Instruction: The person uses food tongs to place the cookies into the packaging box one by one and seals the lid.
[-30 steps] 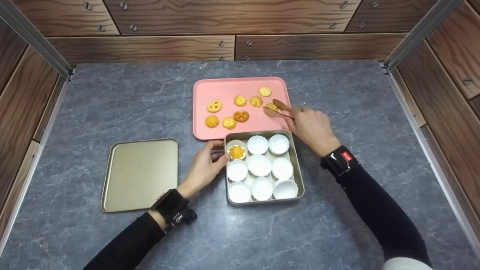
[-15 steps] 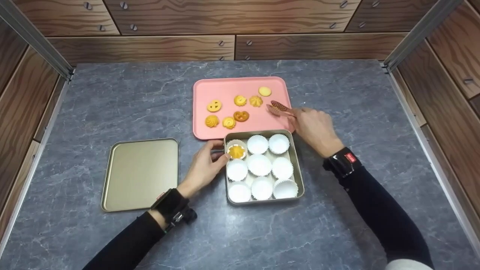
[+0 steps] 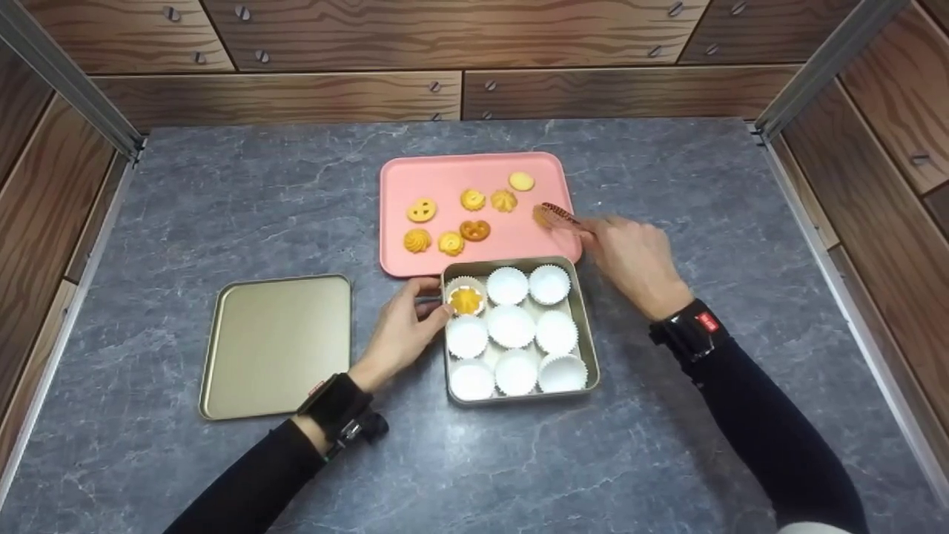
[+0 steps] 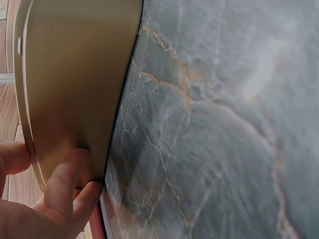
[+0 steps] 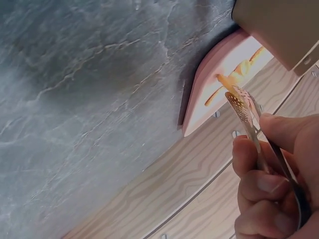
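Observation:
My right hand [image 3: 636, 259] grips small metal tongs [image 5: 249, 117] between thumb and fingers. Their perforated tips are at a yellow cookie [image 3: 542, 216] near the right edge of a pink tray [image 3: 511, 248]; the blades partly hide it. With my left hand [image 3: 404, 326] I hold the left side of a square tin [image 3: 593, 356], thumb at the rim and fingers against the outer wall, as the left wrist view shows. White paper cups [image 3: 511, 326] fill the tin in rows. A star-shaped cookie [image 3: 465, 300] sits in the back left cup.
Several other cookies lie on the tray, among them a brown pretzel-shaped cookie [image 3: 475, 231] and a pale round cookie [image 3: 521, 181]. A gold lid [image 3: 278, 348] rests on the marbled table [image 3: 474, 475] at left. Wood-patterned panels [image 3: 334, 96] border the table.
The tongs' blades have drawn closer together around the yellow cookie and turned. My right hand and forearm have shifted slightly to the right. The left hand has stayed at the tin.

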`<move>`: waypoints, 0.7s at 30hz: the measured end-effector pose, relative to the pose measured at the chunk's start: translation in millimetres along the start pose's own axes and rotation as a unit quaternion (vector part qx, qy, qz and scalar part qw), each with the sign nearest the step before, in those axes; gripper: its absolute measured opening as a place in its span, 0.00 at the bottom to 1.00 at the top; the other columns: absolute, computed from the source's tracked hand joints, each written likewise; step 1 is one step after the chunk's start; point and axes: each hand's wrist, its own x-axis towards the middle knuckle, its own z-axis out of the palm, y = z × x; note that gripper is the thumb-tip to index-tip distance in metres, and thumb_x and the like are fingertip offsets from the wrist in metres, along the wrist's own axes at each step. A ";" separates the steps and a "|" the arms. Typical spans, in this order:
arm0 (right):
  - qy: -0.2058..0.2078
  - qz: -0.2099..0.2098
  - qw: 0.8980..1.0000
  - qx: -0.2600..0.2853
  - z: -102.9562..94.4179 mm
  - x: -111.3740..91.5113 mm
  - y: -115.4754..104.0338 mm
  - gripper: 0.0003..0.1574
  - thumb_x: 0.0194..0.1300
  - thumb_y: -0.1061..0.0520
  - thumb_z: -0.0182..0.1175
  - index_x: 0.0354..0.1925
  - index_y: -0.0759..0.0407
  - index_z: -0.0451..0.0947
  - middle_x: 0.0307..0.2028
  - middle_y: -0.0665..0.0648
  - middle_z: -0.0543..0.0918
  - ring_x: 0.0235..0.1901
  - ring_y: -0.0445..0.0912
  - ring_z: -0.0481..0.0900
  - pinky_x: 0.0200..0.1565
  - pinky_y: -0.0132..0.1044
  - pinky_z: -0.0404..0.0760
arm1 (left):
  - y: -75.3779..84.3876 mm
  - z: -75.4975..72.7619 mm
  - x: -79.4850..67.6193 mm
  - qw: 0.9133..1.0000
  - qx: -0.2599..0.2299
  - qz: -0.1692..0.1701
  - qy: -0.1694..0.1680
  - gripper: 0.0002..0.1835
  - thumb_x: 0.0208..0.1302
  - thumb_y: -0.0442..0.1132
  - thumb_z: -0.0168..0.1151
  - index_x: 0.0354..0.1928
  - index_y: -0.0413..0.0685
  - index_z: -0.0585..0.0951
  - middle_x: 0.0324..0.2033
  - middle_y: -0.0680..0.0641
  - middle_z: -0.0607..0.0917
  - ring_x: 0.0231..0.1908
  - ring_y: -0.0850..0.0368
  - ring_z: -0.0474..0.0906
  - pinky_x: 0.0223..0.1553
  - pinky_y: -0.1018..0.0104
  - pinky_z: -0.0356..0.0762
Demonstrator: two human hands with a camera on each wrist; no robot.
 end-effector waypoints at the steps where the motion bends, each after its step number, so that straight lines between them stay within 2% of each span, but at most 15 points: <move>1: 0.002 -0.002 1.000 0.003 -0.9 -0.6 0.4 0.14 0.73 0.52 0.64 0.51 0.57 0.88 0.28 0.64 0.85 0.25 0.64 0.83 0.21 0.61 0.81 | 0.1 0.1 -0.2 1.000 0.000 -0.001 0.000 0.24 0.70 0.34 0.65 0.65 0.34 0.73 0.63 0.33 0.77 0.59 0.41 0.82 0.53 0.60 0.87; 4: 0.011 -0.008 1.000 0.011 -3.5 -3.0 2.4 0.13 0.73 0.53 0.64 0.47 0.61 0.87 0.26 0.64 0.85 0.23 0.62 0.82 0.20 0.59 0.81 | 0.3 0.1 -0.3 1.000 0.001 0.006 0.001 0.24 0.70 0.33 0.65 0.64 0.33 0.73 0.63 0.32 0.77 0.59 0.40 0.82 0.55 0.59 0.87; 8: 0.027 -0.018 0.999 0.029 -11.6 -7.8 2.6 0.13 0.73 0.54 0.65 0.48 0.62 0.87 0.26 0.62 0.85 0.22 0.59 0.82 0.19 0.55 0.80 | -0.8 0.0 0.3 1.000 0.004 0.011 0.001 0.23 0.70 0.33 0.65 0.63 0.33 0.73 0.63 0.32 0.77 0.59 0.39 0.82 0.57 0.58 0.85; 16: 0.050 -0.054 0.995 0.062 -36.8 -21.4 -7.3 0.13 0.73 0.55 0.65 0.44 0.66 0.85 0.24 0.59 0.81 0.20 0.52 0.77 0.19 0.48 0.77 | -0.3 -0.8 0.0 1.000 0.019 0.006 -0.001 0.24 0.70 0.35 0.66 0.65 0.35 0.73 0.63 0.33 0.77 0.59 0.41 0.82 0.57 0.59 0.85; 21: 0.041 -0.068 0.994 0.081 -46.3 -30.6 -16.0 0.13 0.72 0.56 0.66 0.47 0.66 0.86 0.25 0.57 0.82 0.19 0.47 0.75 0.18 0.42 0.75 | 0.0 -0.8 -0.1 1.000 0.015 0.006 0.000 0.24 0.70 0.34 0.66 0.64 0.35 0.73 0.64 0.33 0.77 0.59 0.41 0.82 0.57 0.60 0.85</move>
